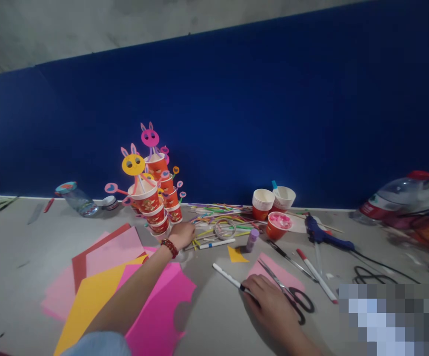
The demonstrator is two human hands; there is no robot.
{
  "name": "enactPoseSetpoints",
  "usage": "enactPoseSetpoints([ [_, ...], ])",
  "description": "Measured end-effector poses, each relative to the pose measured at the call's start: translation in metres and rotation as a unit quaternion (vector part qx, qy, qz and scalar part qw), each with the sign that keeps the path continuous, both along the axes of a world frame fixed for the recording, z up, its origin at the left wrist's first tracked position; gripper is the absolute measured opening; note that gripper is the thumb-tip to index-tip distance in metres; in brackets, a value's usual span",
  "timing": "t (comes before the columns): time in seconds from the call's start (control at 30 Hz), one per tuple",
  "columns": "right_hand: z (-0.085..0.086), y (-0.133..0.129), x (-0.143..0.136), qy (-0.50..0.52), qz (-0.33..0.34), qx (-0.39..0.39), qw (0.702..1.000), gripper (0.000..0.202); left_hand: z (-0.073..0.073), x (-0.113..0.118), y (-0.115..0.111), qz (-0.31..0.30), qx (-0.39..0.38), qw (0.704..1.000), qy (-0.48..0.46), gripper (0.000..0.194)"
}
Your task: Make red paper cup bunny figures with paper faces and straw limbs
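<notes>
My right hand (268, 306), low on the table, has its fingers curled over the dark end of a white marker (227, 277). Black-handled scissors (283, 287) lie right beside it on a pink paper piece (262, 264). My left hand (182, 235), with a beaded bracelet (169, 247) at the wrist, reaches to the near-left end of a pile of colourful thin sticks (214, 227). Its fingers are bent together, and anything in them is hidden. Just left of it stand stacked red paper cups (151, 215) topped by a yellow bunny face (133, 164); a similar stack with a pink bunny face (150, 138) stands behind.
Coloured paper sheets (96, 291) lie under my left forearm. A purple glue stick (252, 240), a cup of pink bits (279, 225), a red-capped marker (318, 277) and a blue glue gun (325, 237) with a cord are at the right. A blue panel (255, 113) borders the back.
</notes>
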State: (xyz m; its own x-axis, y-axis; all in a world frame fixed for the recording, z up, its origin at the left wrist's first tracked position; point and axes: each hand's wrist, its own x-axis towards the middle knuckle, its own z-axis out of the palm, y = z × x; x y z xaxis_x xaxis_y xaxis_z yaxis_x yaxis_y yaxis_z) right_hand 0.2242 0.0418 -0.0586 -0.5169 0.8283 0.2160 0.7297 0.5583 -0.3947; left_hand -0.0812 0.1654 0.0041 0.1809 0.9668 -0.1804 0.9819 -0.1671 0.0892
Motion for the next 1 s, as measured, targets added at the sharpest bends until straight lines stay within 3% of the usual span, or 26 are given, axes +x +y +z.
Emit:
enactPoseSetpoints([
  [0.23, 0.003, 0.0, 0.0, -0.009, 0.002, -0.018, 1.0, 0.02, -0.001, 0.008, 0.007, -0.007, -0.038, 0.999, 0.025, 0.029],
  [0.43, 0.003, -0.001, 0.0, -0.014, -0.003, -0.014, 1.0, 0.018, -0.004, 0.005, 0.006, -0.027, -0.017, 0.999, 0.025, 0.027],
  [0.57, 0.0, -0.001, 0.0, -0.007, -0.002, -0.002, 1.0, 0.017, -0.011, 0.004, 0.001, -0.019, 0.054, 0.998, 0.019, 0.021],
  [0.83, 0.007, -0.002, -0.001, 0.014, -0.001, -0.006, 1.0, 0.021, -0.028, 0.009, -0.015, 0.003, 0.241, 0.969, -0.062, 0.03],
  [1.0, 0.006, -0.002, 0.0, 0.007, 0.006, -0.008, 1.0, 0.022, -0.023, 0.008, -0.018, 0.014, 0.308, 0.936, -0.169, 0.034],
])
